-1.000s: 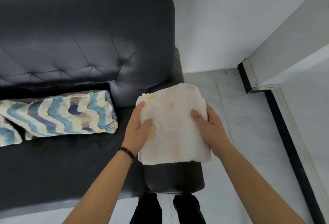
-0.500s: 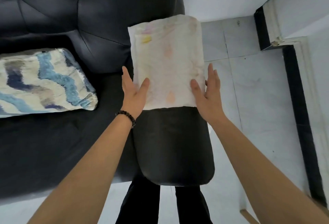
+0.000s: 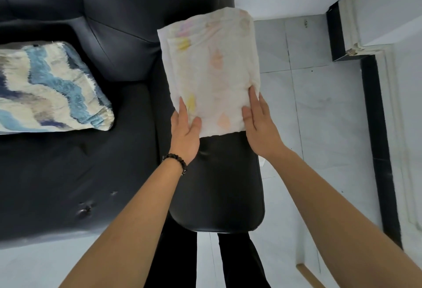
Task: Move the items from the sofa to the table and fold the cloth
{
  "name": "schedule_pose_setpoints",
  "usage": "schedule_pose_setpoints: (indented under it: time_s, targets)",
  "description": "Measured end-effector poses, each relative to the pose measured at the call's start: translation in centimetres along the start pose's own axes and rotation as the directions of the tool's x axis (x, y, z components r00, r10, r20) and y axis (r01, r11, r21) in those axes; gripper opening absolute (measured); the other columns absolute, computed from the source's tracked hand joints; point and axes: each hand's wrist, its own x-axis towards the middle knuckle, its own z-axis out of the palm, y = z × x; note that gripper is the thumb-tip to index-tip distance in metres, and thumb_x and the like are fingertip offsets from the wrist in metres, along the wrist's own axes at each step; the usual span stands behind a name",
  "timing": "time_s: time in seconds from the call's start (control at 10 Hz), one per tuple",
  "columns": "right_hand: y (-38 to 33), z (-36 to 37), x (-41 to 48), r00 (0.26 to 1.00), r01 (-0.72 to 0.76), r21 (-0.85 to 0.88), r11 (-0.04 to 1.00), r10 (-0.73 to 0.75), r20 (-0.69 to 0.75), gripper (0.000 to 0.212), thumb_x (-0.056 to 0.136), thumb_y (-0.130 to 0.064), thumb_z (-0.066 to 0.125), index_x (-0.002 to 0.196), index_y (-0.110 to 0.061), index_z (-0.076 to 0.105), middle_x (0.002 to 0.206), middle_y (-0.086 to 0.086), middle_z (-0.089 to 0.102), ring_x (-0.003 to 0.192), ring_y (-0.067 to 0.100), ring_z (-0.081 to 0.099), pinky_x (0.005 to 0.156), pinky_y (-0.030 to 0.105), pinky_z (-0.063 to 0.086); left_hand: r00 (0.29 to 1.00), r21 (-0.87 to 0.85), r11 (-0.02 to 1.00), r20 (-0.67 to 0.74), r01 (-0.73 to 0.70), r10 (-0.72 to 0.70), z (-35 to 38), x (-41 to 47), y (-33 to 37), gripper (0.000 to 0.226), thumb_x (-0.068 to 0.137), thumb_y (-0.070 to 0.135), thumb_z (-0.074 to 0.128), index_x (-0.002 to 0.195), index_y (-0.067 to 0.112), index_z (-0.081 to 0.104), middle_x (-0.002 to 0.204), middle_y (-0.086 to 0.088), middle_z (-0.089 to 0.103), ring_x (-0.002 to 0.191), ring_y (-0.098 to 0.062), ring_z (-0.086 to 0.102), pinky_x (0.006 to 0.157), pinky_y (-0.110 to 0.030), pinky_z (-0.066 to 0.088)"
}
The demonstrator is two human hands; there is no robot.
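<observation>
Head view: the cloth [image 3: 212, 72], clutched a second ago, now lies folded on the armrest [image 3: 219, 184]. The left hand [image 3: 185, 134] and right hand [image 3: 260, 125] press it flat-fingered, grip released; folding seems done.

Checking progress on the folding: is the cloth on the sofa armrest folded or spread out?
Folded. The cloth lies as a compact rectangle on the sofa armrest, layered edges visible along its left side.

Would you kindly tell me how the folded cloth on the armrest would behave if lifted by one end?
Probably floppy: the cloth shows soft wrinkles, so its layers would likely sag and unfold. It looks thin, so probably light. On the glossy armrest it may slide if pushed.
</observation>
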Motion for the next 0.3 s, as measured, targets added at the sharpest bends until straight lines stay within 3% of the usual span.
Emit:
schedule_pose_setpoints:
  time_s: [0.1, 0.2, 0.3]
  targets:
    - [-0.2, -0.4, -0.7, 0.999, -0.018, -0.078, 0.997, 0.02, 0.026, 0.054, 0.105, -0.047, 0.02, 0.156, -0.04, 0.002, 0.164, 0.006, 0.009, 0.145, 0.027, 0.027, 0.108, 0.04, 0.035, 0.999, 0.142, 0.99, -0.04, 0.011, -0.005, 0.1, -1.1, 0.6, 0.063, 0.103, 0.034, 0.036, 0.152, 0.037, -0.003, 0.162, -0.001, -0.001, 0.147, -0.017, -0.001, 0.117, -0.036, 0.007]
    - [-1.8, -1.7, -1.7, 0.998, -0.058, -0.22, 0.974, 0.048, -0.049, 0.056, 0.105, -0.047, 0.024, 0.156, -0.03, 0.011, 0.163, 0.012, 0.01, 0.145, 0.034, 0.026, 0.113, 0.048, 0.031, 0.993, 0.286, 0.958, -0.105, -0.027, 0.06, -1.2, -3.1, 2.4, 0.059, 0.103, 0.035, 0.033, 0.154, 0.029, 0.003, 0.162, 0.0, -0.004, 0.147, -0.02, -0.002, 0.117, -0.035, 0.007]
    - [-5.7, -4.1, -4.8, 0.991, -0.071, -0.169, 0.983, 0.051, -0.122, 0.058, 0.103, -0.049, 0.028, 0.155, -0.023, 0.019, 0.163, 0.005, 0.012, 0.148, 0.028, 0.021, 0.118, 0.047, 0.029, 0.987, 0.247, 0.968, -0.141, -0.042, 0.079, -3.8, -6.9, 5.5, 0.056, 0.103, 0.035, 0.033, 0.154, 0.025, 0.011, 0.162, 0.002, 0.006, 0.148, -0.017, 0.003, 0.116, -0.03, 0.005]
